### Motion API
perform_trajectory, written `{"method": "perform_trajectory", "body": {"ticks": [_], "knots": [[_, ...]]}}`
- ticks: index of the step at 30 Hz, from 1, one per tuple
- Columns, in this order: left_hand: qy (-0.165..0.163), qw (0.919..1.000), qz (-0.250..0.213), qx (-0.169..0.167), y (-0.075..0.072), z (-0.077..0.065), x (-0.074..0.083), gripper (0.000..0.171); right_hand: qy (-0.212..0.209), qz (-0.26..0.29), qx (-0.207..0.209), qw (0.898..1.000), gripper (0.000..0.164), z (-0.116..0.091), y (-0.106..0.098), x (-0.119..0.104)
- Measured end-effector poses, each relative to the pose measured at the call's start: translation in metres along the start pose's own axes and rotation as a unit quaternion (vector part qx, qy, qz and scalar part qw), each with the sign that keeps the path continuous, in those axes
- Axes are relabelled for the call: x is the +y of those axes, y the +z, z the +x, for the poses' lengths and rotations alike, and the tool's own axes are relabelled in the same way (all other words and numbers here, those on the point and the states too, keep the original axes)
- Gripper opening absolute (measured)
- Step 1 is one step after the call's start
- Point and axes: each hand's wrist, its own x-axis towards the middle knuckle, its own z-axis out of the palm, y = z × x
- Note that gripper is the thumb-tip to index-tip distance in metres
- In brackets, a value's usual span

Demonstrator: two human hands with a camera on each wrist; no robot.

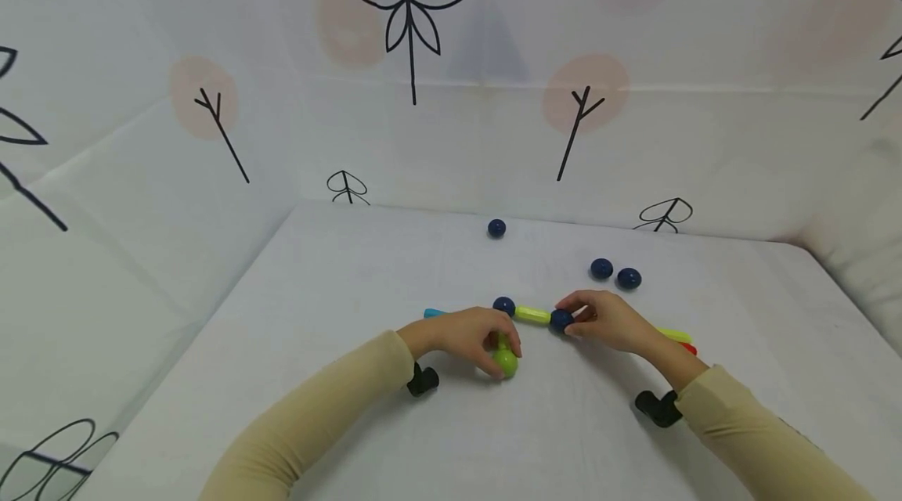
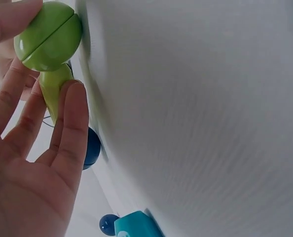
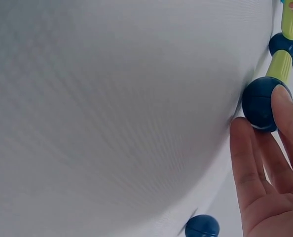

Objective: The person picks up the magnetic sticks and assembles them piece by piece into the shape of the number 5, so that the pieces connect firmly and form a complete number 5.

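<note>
My left hand (image 1: pixel 468 333) holds a light-green ball (image 1: pixel 506 362) and a yellow-green rod (image 2: pixel 52 89) that meets it. In the left wrist view the thumb lies against the ball and fingertips touch the rod. My right hand (image 1: pixel 609 321) pinches a dark-blue ball (image 3: pixel 260 104) between thumb and fingers. That ball sits at the right end of a second yellow-green rod (image 1: pixel 532 315), and another dark-blue ball (image 1: pixel 503 305) is at its left end. The left-hand rod points towards this other ball; whether they are joined is hidden in the head view.
A loose dark-blue ball (image 1: pixel 496 228) lies at the back of the white table (image 1: pixel 338 266). Two more, a ball (image 1: pixel 601 268) and its neighbour (image 1: pixel 629 278), lie behind the right hand. A blue rod (image 1: pixel 433 313) shows past the left hand; yellow (image 1: pixel 674 334) and red (image 1: pixel 690 347) pieces lie beyond the right forearm.
</note>
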Motion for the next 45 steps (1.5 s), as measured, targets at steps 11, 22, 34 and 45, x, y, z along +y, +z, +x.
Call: {"method": "perform_trajectory", "body": {"ticks": [11,22,34,45], "knots": [[0.01,0.9999,0.01,0.008,0.005,0.003,-0.002,0.029,-0.022,-0.019,0.007,1.0,0.03,0.001,0.001,0.002],[0.0,1.0,0.004,0.004,0.004,0.001,-0.002,0.029,-0.025,-0.019,0.008,0.999,0.03,0.001,0.0,0.002],[-0.027,0.9988,-0.008,0.04,0.002,-0.005,-0.002,0.04,-0.02,-0.037,0.028,0.999,0.034,-0.001,0.0,0.003],[-0.043,0.9956,0.059,0.06,-0.007,-0.007,-0.008,0.044,-0.029,-0.051,0.07,0.996,0.029,-0.014,-0.009,0.01]]}}
